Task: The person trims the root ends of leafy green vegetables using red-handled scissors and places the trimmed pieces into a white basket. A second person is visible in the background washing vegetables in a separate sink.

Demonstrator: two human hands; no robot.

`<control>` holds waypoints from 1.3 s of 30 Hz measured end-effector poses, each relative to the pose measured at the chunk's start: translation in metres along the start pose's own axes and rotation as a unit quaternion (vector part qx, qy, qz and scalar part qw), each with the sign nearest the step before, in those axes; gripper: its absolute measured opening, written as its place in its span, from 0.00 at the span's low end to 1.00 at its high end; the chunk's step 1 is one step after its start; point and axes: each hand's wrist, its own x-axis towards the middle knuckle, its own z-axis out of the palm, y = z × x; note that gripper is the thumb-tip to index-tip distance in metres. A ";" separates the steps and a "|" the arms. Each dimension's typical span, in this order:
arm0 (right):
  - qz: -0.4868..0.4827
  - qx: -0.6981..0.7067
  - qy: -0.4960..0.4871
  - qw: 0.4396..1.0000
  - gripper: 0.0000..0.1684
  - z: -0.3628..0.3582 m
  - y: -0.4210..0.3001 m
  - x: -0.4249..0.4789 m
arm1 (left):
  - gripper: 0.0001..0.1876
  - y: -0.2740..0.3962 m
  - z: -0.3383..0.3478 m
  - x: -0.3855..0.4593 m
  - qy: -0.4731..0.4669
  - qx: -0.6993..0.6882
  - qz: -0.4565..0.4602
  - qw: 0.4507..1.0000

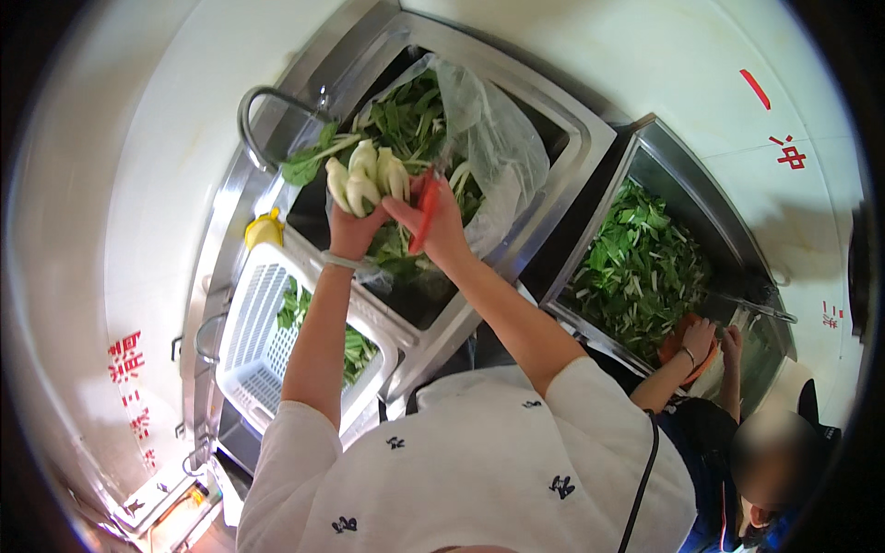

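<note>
My left hand (356,228) is closed around a bunch of leafy greens, its pale, bulbous stem bases (363,176) turned up. Close beside it, my right hand (446,225) grips a tool with a red handle (429,207), which looks like scissors; its metal end is blurred. My right thumb reaches to the bunch. Beneath both hands a clear plastic bag (494,138) full of leafy greens (411,110) lies open in a stainless steel sink (581,131). One leafy stalk (304,169) sticks out to the left, over the sink's edge.
A white plastic basket (242,325) with cut greens (356,356) stands left of my forearm. Near it are a yellow object (265,229) and a curved faucet (245,121). Right, another sink (733,228) holds cut greens (643,256); a co-worker's hands (698,339) are at an orange item (674,345).
</note>
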 end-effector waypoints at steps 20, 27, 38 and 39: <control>-0.014 -0.095 0.049 0.994 0.18 -0.010 -0.012 -0.020 | 0.22 0.052 -0.019 -0.072 0.063 -0.075 0.008 0.995; -0.033 -0.093 -0.093 0.991 0.26 0.048 -0.026 -0.071 | 0.28 0.062 0.003 -0.084 0.102 0.127 0.196 0.967; 0.019 0.052 -0.051 0.997 0.17 0.042 -0.028 -0.077 | 0.50 0.101 0.002 -0.124 -0.013 0.461 0.241 0.854; 0.015 0.069 -0.033 0.997 0.17 0.041 -0.027 -0.077 | 0.50 0.107 0.001 -0.122 -0.035 0.443 0.230 0.866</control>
